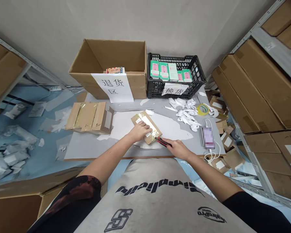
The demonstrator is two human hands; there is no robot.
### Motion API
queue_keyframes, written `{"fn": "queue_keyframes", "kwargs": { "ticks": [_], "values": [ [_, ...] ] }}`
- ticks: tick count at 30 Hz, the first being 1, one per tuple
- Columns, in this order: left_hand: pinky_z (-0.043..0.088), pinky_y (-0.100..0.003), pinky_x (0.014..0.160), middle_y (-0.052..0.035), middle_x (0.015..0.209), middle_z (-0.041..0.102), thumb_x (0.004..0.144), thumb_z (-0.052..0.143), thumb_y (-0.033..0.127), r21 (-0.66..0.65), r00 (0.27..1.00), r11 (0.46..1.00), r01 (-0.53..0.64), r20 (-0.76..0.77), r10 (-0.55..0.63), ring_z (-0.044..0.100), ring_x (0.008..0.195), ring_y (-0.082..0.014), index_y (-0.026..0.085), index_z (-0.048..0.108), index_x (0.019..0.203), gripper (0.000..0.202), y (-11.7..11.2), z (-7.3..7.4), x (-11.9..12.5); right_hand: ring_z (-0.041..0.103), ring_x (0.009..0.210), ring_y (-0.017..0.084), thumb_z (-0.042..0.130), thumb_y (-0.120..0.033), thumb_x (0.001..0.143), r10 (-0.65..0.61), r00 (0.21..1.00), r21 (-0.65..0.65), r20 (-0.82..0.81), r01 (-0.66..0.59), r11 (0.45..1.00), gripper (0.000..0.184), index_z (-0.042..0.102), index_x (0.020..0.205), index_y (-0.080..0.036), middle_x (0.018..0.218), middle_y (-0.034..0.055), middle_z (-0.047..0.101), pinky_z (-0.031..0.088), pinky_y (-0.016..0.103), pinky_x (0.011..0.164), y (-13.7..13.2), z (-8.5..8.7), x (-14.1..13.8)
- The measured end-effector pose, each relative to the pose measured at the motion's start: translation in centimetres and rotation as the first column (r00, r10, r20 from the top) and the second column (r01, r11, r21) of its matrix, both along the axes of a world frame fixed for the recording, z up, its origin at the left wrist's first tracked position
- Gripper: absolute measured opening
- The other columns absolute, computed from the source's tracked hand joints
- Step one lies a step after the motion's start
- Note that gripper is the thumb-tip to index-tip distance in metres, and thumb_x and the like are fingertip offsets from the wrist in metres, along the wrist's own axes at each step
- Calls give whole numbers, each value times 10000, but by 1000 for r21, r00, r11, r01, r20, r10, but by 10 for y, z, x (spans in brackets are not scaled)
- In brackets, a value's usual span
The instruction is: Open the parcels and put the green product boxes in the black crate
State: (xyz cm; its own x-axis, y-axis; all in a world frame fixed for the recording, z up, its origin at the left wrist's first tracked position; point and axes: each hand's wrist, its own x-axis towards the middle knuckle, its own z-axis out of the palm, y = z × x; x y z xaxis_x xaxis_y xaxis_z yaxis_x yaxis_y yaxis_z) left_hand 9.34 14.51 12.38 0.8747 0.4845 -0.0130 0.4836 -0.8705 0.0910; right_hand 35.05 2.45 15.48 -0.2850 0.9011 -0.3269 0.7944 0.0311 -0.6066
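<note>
In the middle of the frame a small taped carton (153,125) lies aslant on the counter (84,152). The left hand (140,131) rests across its top with fingers half curled; whether they truly grip it, I can't tell, but the press from above looks meant to keep so light a box from sliding. The right hand (179,149) is wrapped firmly around a red-and-black cutter (163,141), its nose at the carton's taped lower-right end; the blade is too small to make out. That low hold probably gives control and keeps the left fingers clear. A big open box (138,82) and a black crate (199,74) stand along the back, each with a paper sign, presumably for sorting within reach. Scrap paper (189,113) sits right of centre, beside a tape roll (203,110).
</note>
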Motion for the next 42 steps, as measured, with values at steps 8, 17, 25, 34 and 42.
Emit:
{"fn": "queue_keyframes", "kwargs": {
  "ticks": [8, 17, 25, 34, 42],
  "values": [
    [341, -424, 904, -101, 1098, 666, 706, 628, 145, 28, 1000, 999, -15, -13, 15, 562, 996, -278, 229, 601, 1110, 414, 0, -4, 1, 457, 396, 102, 477, -322, 889, -530, 737, -539, -420, 267, 799, 563, 487, 1450, -280, 565, -52, 588, 377, 218, 400, -17, -28, -2],
    [323, -445, 915, -93, 1115, 672, 686, 642, 157, -10, 1000, 1000, -20, -16, 19, 569, 1006, -285, 257, 613, 1109, 435, 0, -2, 6, 433, 400, 90, 512, -352, 879, -551, 662, -522, -509, 272, 809, 574, 490, 1447, -270, 580, -55, 576, 363, 209, 389, -27, -45, -6],
    [350, -453, 897, -108, 1234, 633, 697, 661, 198, 18, 998, 999, -33, -58, 34, 552, 1048, -303, 242, 606, 1115, 423, -3, 2, 12, 447, 454, 87, 501, -358, 895, -507, 720, -482, -474, 270, 834, 535, 513, 1427, -299, 650, -42, 592, 412, 212, 441, -39, -46, -21],
    [319, -500, 1075, -155, 1405, 509, 724, 750, 516, -31, 993, 994, -100, 59, 102, 406, 1308, -367, 211, 565, 1262, 645, -15, 9, 9, 463, 460, 101, 531, -429, 873, -612, 638, -401, -467, 464, 790, 587, 488, 1435, -267, 657, -38, 574, 432, 227, 431, -50, -44, 15],
    [313, -525, 1084, -107, 1399, 543, 947, 517, 365, 40, 997, 998, -51, 56, 49, 450, 1292, -334, 291, 614, 1271, 346, 3, -5, 35, 479, 459, 106, 569, -461, 830, -700, 518, -478, -492, 511, 714, 655, 460, 1443, -258, 668, -46, 577, 421, 229, 423, -51, -56, 7]
  ]
}}
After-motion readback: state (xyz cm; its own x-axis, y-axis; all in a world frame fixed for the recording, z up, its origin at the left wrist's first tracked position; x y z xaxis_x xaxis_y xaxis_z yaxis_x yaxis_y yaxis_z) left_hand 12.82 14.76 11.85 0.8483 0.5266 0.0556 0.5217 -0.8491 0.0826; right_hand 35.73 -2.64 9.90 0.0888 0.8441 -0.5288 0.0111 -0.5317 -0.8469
